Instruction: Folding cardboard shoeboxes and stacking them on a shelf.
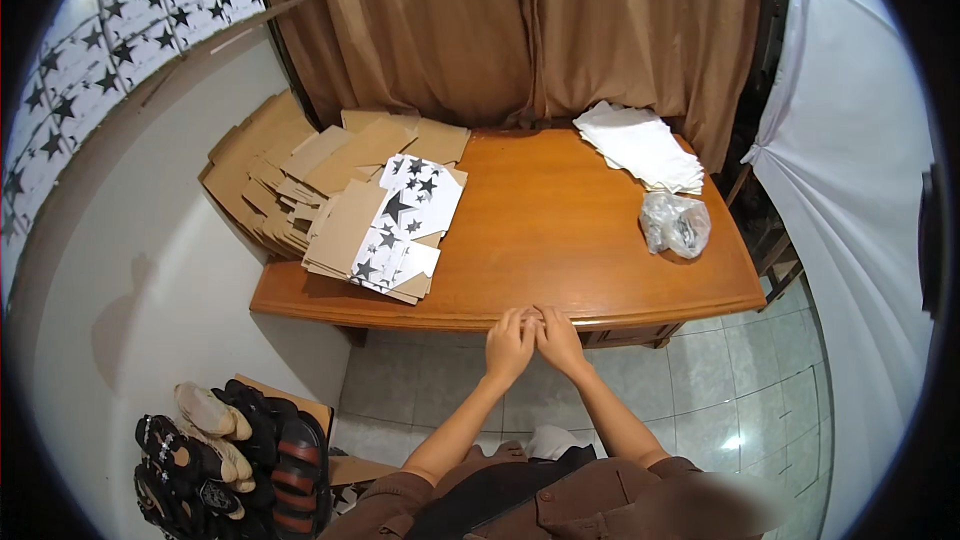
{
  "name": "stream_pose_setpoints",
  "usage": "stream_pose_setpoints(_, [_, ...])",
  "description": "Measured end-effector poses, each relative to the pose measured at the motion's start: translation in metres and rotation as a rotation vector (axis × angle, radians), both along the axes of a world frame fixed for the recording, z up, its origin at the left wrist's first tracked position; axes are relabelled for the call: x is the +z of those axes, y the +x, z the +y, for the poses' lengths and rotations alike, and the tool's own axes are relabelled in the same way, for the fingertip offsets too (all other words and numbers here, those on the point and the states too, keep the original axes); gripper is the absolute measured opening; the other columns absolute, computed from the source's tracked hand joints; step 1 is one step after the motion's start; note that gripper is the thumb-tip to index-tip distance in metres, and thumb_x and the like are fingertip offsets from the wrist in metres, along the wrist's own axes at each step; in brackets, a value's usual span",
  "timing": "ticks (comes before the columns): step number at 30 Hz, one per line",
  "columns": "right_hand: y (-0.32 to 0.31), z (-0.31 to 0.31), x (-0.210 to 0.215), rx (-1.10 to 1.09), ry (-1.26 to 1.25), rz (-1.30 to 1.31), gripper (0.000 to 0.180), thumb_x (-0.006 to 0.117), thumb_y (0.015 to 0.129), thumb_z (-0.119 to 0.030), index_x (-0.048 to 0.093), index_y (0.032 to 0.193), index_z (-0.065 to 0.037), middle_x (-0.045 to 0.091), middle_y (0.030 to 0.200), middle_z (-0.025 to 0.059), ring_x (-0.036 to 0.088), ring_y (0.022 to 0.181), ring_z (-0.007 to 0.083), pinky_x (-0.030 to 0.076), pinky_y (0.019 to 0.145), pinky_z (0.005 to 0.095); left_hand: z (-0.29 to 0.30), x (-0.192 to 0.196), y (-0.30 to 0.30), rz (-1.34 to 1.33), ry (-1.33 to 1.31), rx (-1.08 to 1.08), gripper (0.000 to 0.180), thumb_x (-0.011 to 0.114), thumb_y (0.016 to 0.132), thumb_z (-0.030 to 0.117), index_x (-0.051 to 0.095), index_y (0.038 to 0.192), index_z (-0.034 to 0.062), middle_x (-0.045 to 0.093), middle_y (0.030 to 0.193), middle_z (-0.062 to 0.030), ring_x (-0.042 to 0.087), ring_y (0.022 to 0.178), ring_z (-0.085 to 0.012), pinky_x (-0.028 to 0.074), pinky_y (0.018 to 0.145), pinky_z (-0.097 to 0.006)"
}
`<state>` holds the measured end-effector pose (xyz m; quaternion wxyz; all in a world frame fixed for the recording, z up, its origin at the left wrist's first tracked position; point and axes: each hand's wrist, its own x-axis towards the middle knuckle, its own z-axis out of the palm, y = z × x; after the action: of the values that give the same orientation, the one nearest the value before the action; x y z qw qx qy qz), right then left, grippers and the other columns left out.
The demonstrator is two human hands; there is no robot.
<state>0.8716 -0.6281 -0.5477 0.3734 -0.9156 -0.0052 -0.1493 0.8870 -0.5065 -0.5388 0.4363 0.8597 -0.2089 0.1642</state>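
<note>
At the front edge of the wooden table (550,230), my left hand (509,348) and my right hand (559,342) meet. Their fingers are bent and pressed against each other, and I see nothing held in them. To the left on the tabletop lies a stack of flattened cardboard boxes (345,220). Its nearest top pieces are a white sheet with black stars (408,202) and a second starred piece (385,258). A pile of white paper sheets (640,147) sits at the far right. Just in front of it rests a crumpled clear plastic bag (675,224); its contents are unclear.
Brown curtains (520,30) hang behind the table. More star-printed boxes (120,50) are stacked high at the upper left. Several shoes and sandals (240,460) crowd a rack at the lower left. White cloth (850,220) drapes down the right side, above tiled floor (720,390).
</note>
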Motion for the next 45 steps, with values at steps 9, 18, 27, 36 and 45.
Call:
stream_pose_setpoints(9, [0.153,0.034,-0.011,0.332,0.458,0.163,0.037,0.044,0.093,-0.016,0.045,0.126,0.002,0.051,0.125,0.0192,0.047,0.118,0.0302,0.036,0.099,0.0369,0.035,-0.022,0.127,0.070,-0.120,0.173,0.031,0.046,0.092,0.025,0.056,0.110,0.0027,0.057,0.109,-0.0160,0.053,0.102,-0.0336,0.041,0.088,-0.042])
stream_pose_setpoints(18, [0.246,0.067,-0.030,0.381,0.166,0.233,0.038,0.044,0.093,-0.016,0.044,0.126,0.003,0.049,0.125,0.0208,0.044,0.121,0.0301,0.034,0.101,0.0371,0.089,-0.042,0.218,0.027,-0.023,0.281,0.034,0.049,0.090,0.023,0.052,0.115,0.0002,0.052,0.114,-0.0177,0.050,0.107,-0.0339,0.039,0.091,-0.041])
stream_pose_setpoints(27, [0.306,0.118,-0.079,0.090,0.645,0.514,0.053,0.047,0.091,-0.017,0.029,0.135,0.006,0.044,0.130,0.0237,0.043,0.121,0.0287,0.034,0.101,0.0345,0.174,-0.060,0.308,-0.041,0.494,0.441,0.056,0.061,0.077,0.029,0.047,0.123,0.0005,0.039,0.129,-0.0244,0.031,0.123,-0.0389,0.021,0.103,-0.054])
stream_pose_setpoints(36, [0.322,0.157,-0.092,0.039,0.907,0.564,0.061,0.053,0.086,-0.012,0.026,0.138,0.005,0.044,0.130,0.0229,0.045,0.118,0.0283,0.035,0.099,0.0336,0.214,-0.080,0.332,0.053,0.606,0.455,0.069,0.067,0.073,0.034,0.042,0.128,0.0007,0.031,0.135,-0.0267,0.026,0.126,-0.0387,0.018,0.104,-0.052])
stream_pose_setpoints(45, [0.319,0.141,-0.105,-0.202,0.825,0.262,0.049,0.057,0.080,-0.005,0.040,0.126,0.002,0.056,0.103,0.0140,0.056,0.088,0.0202,0.047,0.074,0.0306,0.203,-0.073,0.346,0.278,0.170,0.436,0.059,0.065,0.075,0.025,0.042,0.123,-0.0009,0.044,0.120,-0.0234,0.041,0.114,-0.0372,0.033,0.094,-0.048])
